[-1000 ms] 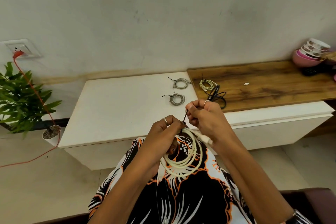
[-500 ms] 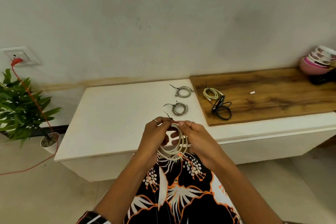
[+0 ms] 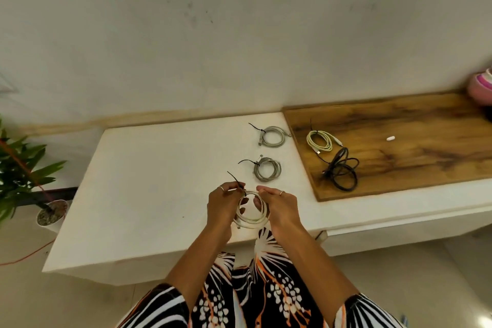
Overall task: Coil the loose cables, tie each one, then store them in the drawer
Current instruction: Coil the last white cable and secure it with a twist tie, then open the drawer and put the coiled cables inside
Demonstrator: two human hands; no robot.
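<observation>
Lowered from my lap since a second ago, the white coiled cable now sits over the white bench, my left hand and right hand each keeping a closed grip on its sides, black tie sticking up.

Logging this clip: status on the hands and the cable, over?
Left hand and right hand both grip the white cable coil above the white cabinet top. Black tie sticks up. Nothing in the way.

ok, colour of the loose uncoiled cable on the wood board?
Black, seen in the head view, the only one.
</observation>
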